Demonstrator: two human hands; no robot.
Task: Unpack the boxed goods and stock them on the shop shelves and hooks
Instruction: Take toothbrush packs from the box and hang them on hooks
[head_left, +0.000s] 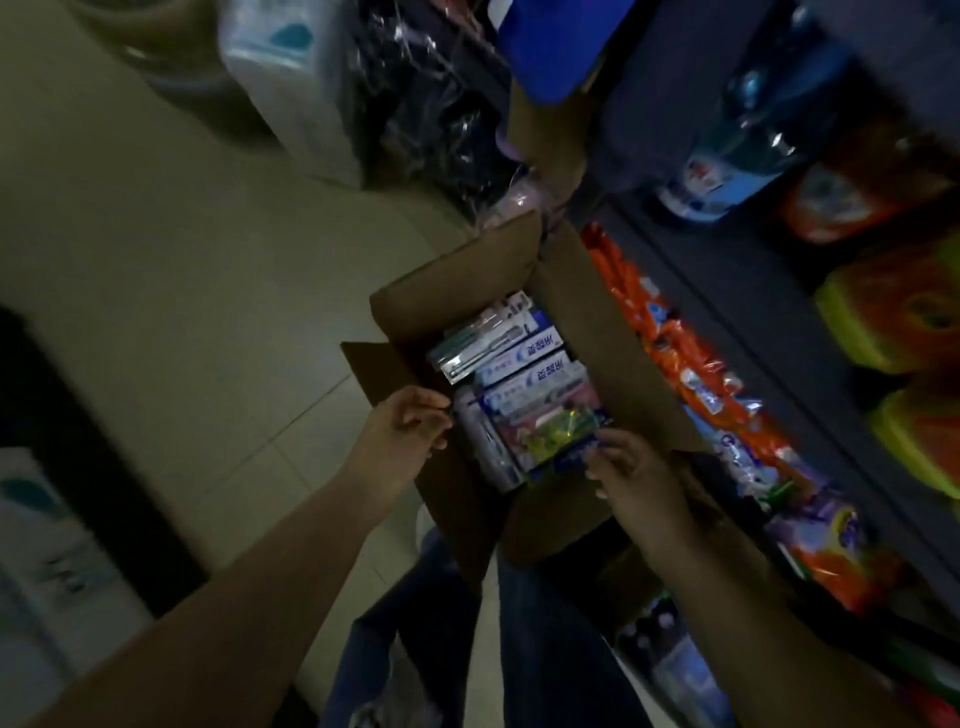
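An open cardboard box (519, 364) is sitting on the tiled floor (208, 312), its flaps folding outward on all sides, one long flap leaning toward the dark shelves (779, 322) that are running along the right. The floor to the left of the box is lying bare and pale, giving open room there, while the right flap is standing just beside the shelf edge, where orange packets (675, 353) are crowding the lower shelf. Beyond the far end of the box, dark plastic-wrapped bundles (431, 119) are closing off the aisle. Inside the box, toothpaste cartons (524, 369) and toothbrush packs (483, 338) are lying flat in a stack, filling it nearly to the rim. The left hand (405, 431) is reaching in at the near left edge of the box, its fingers curling, touching the side of the stacked goods; whether it is actually gripping one cannot be told through the blur. The right hand (634, 478) is coming in at the near right corner, its fingers pinching the end of a shiny yellow-green pack (561, 434) lying on top of the stack. The person's blue trousers (519, 623) are showing below the box.
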